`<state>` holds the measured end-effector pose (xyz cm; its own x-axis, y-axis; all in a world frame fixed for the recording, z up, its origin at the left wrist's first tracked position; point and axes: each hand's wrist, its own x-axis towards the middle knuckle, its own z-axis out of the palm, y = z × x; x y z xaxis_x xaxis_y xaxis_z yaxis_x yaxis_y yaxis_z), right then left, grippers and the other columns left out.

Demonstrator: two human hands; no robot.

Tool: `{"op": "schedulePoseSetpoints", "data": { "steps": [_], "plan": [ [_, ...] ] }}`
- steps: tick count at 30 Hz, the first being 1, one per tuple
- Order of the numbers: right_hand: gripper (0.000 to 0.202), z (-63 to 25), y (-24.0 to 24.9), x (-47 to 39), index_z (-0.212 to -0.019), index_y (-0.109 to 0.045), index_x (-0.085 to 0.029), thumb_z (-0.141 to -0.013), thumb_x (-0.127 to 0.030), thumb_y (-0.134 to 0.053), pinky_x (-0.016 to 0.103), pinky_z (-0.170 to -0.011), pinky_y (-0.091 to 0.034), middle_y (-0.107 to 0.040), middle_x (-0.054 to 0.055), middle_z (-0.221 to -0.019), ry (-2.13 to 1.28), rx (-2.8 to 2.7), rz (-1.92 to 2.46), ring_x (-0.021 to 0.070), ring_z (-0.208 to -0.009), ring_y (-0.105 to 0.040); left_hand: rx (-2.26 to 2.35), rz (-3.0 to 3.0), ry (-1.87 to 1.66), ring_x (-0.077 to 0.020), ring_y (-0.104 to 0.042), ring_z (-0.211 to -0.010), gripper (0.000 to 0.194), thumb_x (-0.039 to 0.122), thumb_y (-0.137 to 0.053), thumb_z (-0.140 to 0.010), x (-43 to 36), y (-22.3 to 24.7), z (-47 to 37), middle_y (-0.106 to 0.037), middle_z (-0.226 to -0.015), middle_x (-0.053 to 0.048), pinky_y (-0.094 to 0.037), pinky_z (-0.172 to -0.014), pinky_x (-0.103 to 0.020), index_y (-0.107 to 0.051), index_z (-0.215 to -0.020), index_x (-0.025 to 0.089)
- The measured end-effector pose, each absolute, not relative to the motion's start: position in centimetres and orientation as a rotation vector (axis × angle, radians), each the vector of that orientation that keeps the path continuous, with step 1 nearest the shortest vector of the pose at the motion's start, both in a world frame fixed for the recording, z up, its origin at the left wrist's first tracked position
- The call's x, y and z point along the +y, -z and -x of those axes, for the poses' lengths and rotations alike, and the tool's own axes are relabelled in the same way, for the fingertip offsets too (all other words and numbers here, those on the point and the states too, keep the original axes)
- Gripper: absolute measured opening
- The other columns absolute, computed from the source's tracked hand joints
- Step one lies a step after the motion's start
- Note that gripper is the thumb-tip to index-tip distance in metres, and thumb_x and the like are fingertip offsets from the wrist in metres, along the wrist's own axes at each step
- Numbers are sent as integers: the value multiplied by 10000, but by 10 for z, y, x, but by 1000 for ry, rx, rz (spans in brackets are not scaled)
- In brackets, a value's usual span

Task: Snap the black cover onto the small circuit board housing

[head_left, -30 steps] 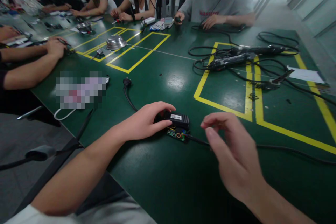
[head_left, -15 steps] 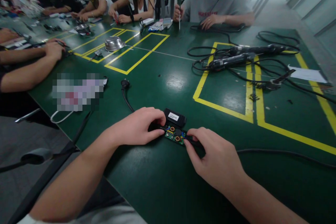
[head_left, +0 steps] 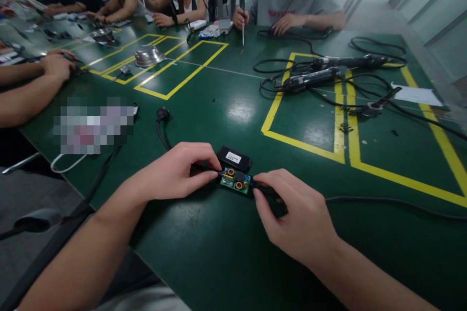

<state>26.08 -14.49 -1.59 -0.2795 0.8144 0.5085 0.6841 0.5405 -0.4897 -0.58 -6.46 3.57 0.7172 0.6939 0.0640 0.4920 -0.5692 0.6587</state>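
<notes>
A small green circuit board [head_left: 235, 181] with copper coils sits in a black plastic case half on the table before me. At its left end, my left hand [head_left: 182, 171] pinches the black cable between thumb and fingertips. My right hand [head_left: 297, 206] has its thumb and fingers closed on the black cable at the right end. Just behind the board lies a black cover [head_left: 239, 159] with a white label. A power plug [head_left: 163, 115] on a black cord rests beyond my left hand. Thin coloured wires show at both board ends.
Two black electric screwdrivers [head_left: 314, 79] with tangled cords lie at the right, near yellow tape [head_left: 302, 145]. A metal bowl [head_left: 149, 56] stands at the back left. A blurred pinkish item [head_left: 95, 129] lies left. Several people sit around the table; one holds a screwdriver [head_left: 243, 24].
The view has shifted slightly, moving things left and up. Both hands keep their pinch at the board's ends. Across the table, a person has raised a red-handled tool.
</notes>
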Motion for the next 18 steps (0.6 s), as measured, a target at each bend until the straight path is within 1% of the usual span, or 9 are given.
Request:
{"op": "schedulePoseSetpoints", "data": {
  "steps": [3, 6, 8, 10, 13, 18],
  "plan": [
    [163, -261, 13, -145, -1076, -675, -175, -993, -157, -536, 314, -648, -581, -744, 63, -921, -239, -2023, 1158, 189, -776, -722, 938, -2287, -412, -167, -676, -804, 131, 250, -659, -993, -66, -38, 6, -763, -958, -39, -507, -740, -270, -757, -1058, 192],
    [130, -262, 12, -145, -1019, -649, -180, -959, -155, -536, 303, -643, -569, -717, 57, -903, -241, -2031, 1147, 185, -775, -711, 992, -2269, -402, -163, -665, -771, 186, 273, -667, -974, -67, -39, 5, -768, -959, -29, -513, -732, -274, -741, -1127, 197],
    [122, -263, 13, -144, -1006, -644, -185, -960, -157, -534, 297, -648, -568, -713, 56, -908, -249, -2037, 1155, 181, -778, -708, 1001, -2269, -398, -165, -667, -779, 168, 279, -665, -967, -67, -39, 4, -770, -959, -27, -516, -746, -277, -735, -1096, 196],
    [122, -264, 13, -144, -1006, -643, -189, -964, -158, -533, 292, -649, -567, -712, 56, -913, -255, -2037, 1161, 181, -786, -711, 1004, -2278, -380, -166, -666, -787, 122, 275, -665, -959, -66, -39, 4, -766, -945, -27, -512, -751, -278, -728, -1026, 195],
    [121, -264, 13, -143, -1006, -643, -194, -968, -155, -535, 287, -647, -564, -711, 55, -910, -260, -2032, 1164, 181, -783, -713, 1012, -2286, -341, -161, -648, -770, 91, 273, -670, -948, -65, -39, 4, -751, -907, -18, -491, -732, -273, -713, -954, 193],
    [113, -264, 12, -142, -981, -642, -199, -969, -157, -537, 285, -631, -551, -714, 51, -891, -268, -2035, 1161, 179, -758, -708, 997, -2283, -314, -149, -625, -745, 82, 261, -663, -947, -64, -40, 3, -733, -875, -3, -468, -715, -264, -706, -930, 193]
  ]
}}
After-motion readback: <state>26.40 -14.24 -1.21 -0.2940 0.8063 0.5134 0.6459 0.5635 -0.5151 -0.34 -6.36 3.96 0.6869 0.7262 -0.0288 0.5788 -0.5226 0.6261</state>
